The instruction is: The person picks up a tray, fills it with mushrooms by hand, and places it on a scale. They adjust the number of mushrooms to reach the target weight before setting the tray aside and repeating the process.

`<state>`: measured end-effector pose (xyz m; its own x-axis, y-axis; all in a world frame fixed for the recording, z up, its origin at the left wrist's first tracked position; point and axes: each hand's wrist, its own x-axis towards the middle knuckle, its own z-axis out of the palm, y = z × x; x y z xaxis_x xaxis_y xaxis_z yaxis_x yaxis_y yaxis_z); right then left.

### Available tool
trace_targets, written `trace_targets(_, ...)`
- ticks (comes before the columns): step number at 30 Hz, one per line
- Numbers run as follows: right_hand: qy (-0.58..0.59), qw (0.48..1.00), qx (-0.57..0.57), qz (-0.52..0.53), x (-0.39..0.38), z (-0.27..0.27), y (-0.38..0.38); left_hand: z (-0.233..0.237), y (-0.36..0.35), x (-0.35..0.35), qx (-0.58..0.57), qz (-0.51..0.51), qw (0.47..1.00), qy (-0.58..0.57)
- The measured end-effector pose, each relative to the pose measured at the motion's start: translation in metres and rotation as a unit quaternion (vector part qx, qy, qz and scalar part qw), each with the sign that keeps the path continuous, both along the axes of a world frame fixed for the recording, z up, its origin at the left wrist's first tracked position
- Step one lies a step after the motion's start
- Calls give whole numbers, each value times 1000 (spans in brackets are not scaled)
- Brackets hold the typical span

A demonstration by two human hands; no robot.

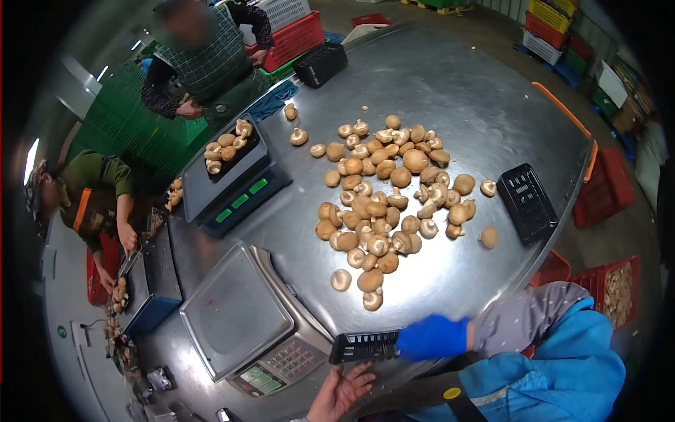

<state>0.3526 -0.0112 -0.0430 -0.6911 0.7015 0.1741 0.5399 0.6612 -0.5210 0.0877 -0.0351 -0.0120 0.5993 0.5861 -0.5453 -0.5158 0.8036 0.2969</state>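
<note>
My right hand, in a blue glove, grips the right end of a black plastic tray at the table's near edge. Just below that tray, my bare left hand is palm up with its fingers apart, holding nothing. Beyond them lies a loose pile of brown mushrooms on the metal table. To the left of the tray stands a scale with a bare silver pan and a keypad.
A second scale bears a black tray of mushrooms. Another black tray lies at the table's right edge, and one sits at the back. Two people stand across and at the left. Red crates stand on the right.
</note>
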Motion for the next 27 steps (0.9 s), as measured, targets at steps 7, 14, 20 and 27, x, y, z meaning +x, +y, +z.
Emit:
trace_targets(7, 53, 998, -7, -41, 0, -28, 65, -61, 65, 21, -182, 121, 969, 115)
trace_targets(14, 99, 940, -127, -301, 81, -8, 241, -84, 157, 87, -93, 77, 979, 165)
trace_targets(20, 99, 913, -224, -326, 71, -18, 224, -93, 173, 116, 76, 83, 975, 193)
trace_targets(27, 44, 970, -34, -235, 31, 0, 156, -96, 160, 111, 110, 36, 979, 165)
